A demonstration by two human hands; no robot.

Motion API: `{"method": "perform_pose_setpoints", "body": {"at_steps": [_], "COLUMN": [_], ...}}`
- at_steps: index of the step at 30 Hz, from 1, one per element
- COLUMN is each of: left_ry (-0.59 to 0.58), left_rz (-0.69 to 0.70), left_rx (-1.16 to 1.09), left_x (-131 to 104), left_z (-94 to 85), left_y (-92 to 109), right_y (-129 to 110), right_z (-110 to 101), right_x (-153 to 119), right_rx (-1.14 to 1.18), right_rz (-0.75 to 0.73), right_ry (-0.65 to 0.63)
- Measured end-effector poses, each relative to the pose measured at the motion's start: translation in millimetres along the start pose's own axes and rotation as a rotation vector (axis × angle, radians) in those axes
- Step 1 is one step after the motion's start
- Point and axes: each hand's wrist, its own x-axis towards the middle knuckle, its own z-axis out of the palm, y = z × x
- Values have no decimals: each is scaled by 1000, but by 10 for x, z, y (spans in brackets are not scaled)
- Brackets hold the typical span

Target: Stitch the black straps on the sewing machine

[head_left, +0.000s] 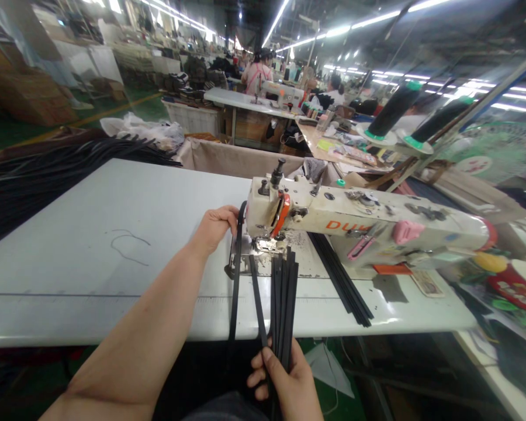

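Observation:
My left hand pinches a black strap just left of the sewing machine; the strap hangs down over the table's front edge. Below the machine head, my right hand is closed round a bundle of black strips, whose far ends point up towards the needle area. One strip of these stands apart to the left, between thumb and fingers. The presser foot is partly covered by the machine head, and I cannot tell whether a strip lies under it.
More black strips lie under the machine arm. A large heap of black straps is at the left. Loose thread lies on the white table. Thread cones stand behind, with a fan at right. Other people sit farther back.

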Motion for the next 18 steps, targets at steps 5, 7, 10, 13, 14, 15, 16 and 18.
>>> {"method": "perform_pose_setpoints", "body": {"at_steps": [5, 7, 10, 13, 14, 15, 16, 18], "left_ry": [12, -85, -225, -242, -245, -243, -237, -211], "left_rz": [-26, 21, 48, 18, 7, -4, -14, -33], "left_rx": [534, 678, 778, 838, 858, 880, 900, 913], "left_x": [38, 42, 52, 82, 94, 105, 114, 125], "left_z": [8, 43, 109, 169, 185, 198, 210, 225], "left_y": [-317, -426, -541, -587, -585, -575, -559, -516], "right_y": [-10, -20, -64, -119, -133, -144, -153, -167], "right_z": [107, 156, 218, 258, 267, 274, 281, 292], "right_x": [61, 92, 118, 119, 119, 121, 123, 128], "right_rx": [-21, -15, -11, -15, -9, -3, 2, 7], "right_rz": [-40, -61, -89, -79, -75, -71, -66, -57], "right_ry": [1, 18, 47, 34, 32, 30, 29, 32]}}
